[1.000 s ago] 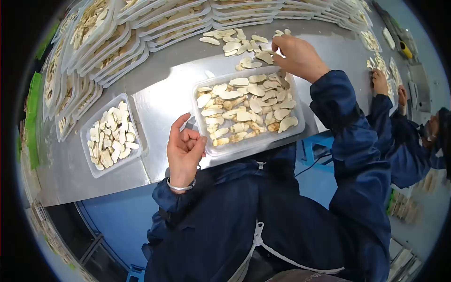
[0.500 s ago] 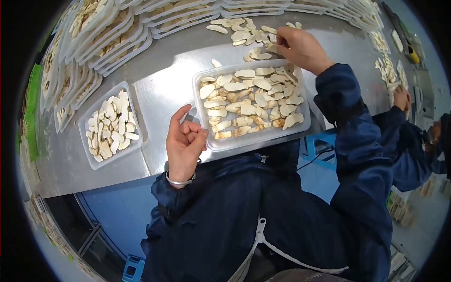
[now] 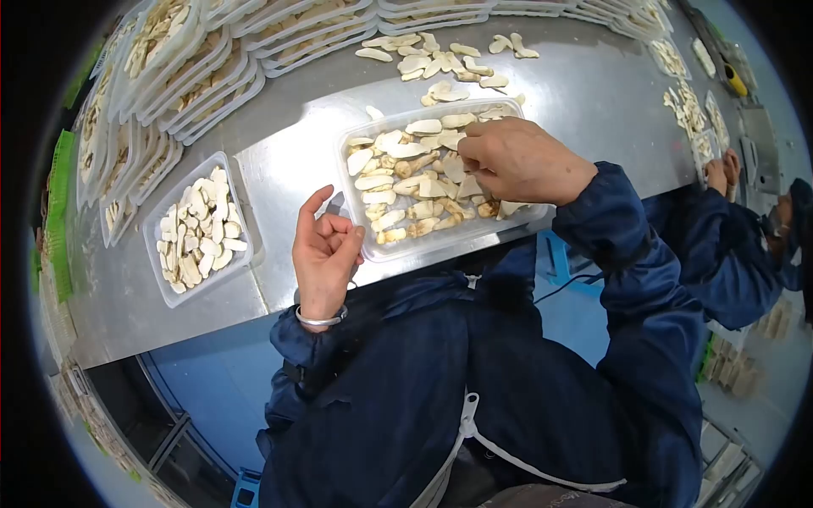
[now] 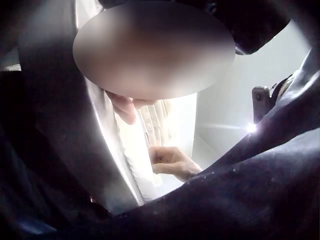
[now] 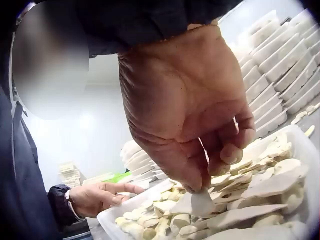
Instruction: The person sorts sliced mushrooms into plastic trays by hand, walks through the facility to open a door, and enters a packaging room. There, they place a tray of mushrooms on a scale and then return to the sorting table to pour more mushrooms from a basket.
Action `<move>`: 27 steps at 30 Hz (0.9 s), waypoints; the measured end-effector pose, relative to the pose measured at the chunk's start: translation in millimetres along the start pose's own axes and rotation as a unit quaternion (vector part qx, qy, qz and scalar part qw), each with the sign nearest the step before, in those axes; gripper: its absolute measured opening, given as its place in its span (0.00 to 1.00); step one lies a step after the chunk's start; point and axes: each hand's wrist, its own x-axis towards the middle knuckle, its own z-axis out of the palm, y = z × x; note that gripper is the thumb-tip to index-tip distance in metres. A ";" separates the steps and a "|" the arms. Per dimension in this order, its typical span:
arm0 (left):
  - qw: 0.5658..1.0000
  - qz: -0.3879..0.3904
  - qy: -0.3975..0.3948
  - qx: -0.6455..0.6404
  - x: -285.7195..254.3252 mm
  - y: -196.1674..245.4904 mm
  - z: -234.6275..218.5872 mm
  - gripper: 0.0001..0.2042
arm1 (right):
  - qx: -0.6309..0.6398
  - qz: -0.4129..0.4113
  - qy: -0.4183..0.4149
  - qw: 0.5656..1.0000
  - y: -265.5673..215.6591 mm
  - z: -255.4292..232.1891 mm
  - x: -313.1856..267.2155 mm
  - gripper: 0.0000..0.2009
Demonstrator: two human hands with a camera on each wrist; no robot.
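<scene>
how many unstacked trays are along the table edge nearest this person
2: the larger tray under the right hand and the smaller tray left of the left hand; none looks hidden.

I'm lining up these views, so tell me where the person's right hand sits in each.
Head: the right hand is right of centre, upper half, over the tray.
Left wrist: the right hand is small, just below centre.
Right wrist: the right hand looms large near centre, pinching a pale slice.
Shared landmark: the left hand, mostly blurred in the left wrist view.
</scene>
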 end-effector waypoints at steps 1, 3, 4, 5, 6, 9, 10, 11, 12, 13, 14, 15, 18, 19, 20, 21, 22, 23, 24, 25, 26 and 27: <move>1.000 0.001 0.000 0.004 0.6 0.6 0.3 0.29 | -0.009 -0.006 0.006 1.000 1.3 -0.6 1.3 0.03; 1.000 0.000 0.000 0.012 0.7 0.6 0.2 0.29 | -0.005 -0.001 0.080 0.997 9.1 -10.1 3.3 0.03; 1.000 0.001 0.000 0.008 0.5 0.8 0.1 0.28 | -0.002 0.001 0.116 0.993 16.0 -15.9 5.3 0.03; 1.000 0.001 0.001 0.004 0.2 1.2 0.2 0.28 | -0.029 0.051 0.154 0.986 29.1 -21.4 11.2 0.04; 1.000 0.002 -0.001 0.001 0.0 1.5 0.4 0.28 | -0.066 0.064 0.191 0.977 44.2 -23.9 17.3 0.05; 1.000 0.001 -0.002 0.007 1.0 2.7 0.1 0.28 | -0.105 0.081 0.229 0.964 78.5 -19.7 35.0 0.05; 1.000 -0.002 -0.001 0.002 1.2 2.8 0.1 0.28 | -0.104 0.080 0.227 0.965 85.6 -14.7 40.5 0.05; 1.000 -0.006 0.002 -0.004 1.0 3.1 0.3 0.28 | -0.102 0.085 0.210 0.969 91.8 -10.6 45.2 0.05; 1.000 -0.010 0.005 -0.009 0.6 3.1 0.3 0.28 | -0.099 0.089 0.192 0.972 95.5 -7.0 49.8 0.05; 1.000 -0.010 0.006 -0.012 0.6 2.9 0.1 0.28 | -0.097 0.095 0.175 0.975 99.0 -3.7 53.5 0.04; 1.000 -0.011 0.005 -0.015 0.8 2.8 0.1 0.28 | -0.094 0.095 0.161 0.978 103.3 -0.6 55.9 0.05; 1.000 -0.012 0.004 -0.018 1.2 2.8 0.1 0.28 | -0.092 0.096 0.147 0.980 107.7 1.7 57.5 0.06; 1.000 -0.010 0.002 -0.019 1.9 3.6 0.4 0.28 | -0.080 0.087 0.144 0.982 115.9 4.6 58.1 0.07; 1.000 -0.011 0.001 -0.017 2.0 3.5 0.6 0.28 | -0.075 0.082 0.150 0.982 116.2 4.9 56.6 0.07; 1.000 -0.012 0.000 -0.014 2.3 3.4 0.3 0.28 | -0.060 0.099 0.142 0.983 115.9 3.8 54.0 0.06; 1.000 -0.012 -0.001 -0.011 2.6 3.6 0.0 0.28 | -0.046 0.115 0.136 0.983 112.1 -0.5 51.6 0.06; 1.000 -0.015 -0.002 -0.006 2.4 4.3 0.0 0.28 | -0.031 0.131 0.130 0.982 109.7 -3.0 49.4 0.05; 1.000 -0.018 -0.003 -0.001 2.1 5.4 0.2 0.29 | -0.038 0.133 0.138 0.981 110.0 -3.5 46.1 0.05; 1.000 -0.020 -0.004 0.004 1.9 6.2 0.8 0.29 | -0.046 0.136 0.147 0.979 109.8 -5.0 41.9 0.05; 1.000 -0.017 -0.004 0.004 1.9 6.1 1.4 0.29 | -0.053 0.137 0.155 0.977 108.5 -6.7 38.9 0.05; 1.000 -0.015 -0.002 0.003 1.9 5.4 1.5 0.29 | -0.036 0.135 0.170 0.976 106.0 -9.6 34.9 0.05; 1.000 -0.012 0.000 0.004 1.5 4.6 1.2 0.29 | -0.018 0.132 0.185 0.974 95.0 -17.4 29.4 0.05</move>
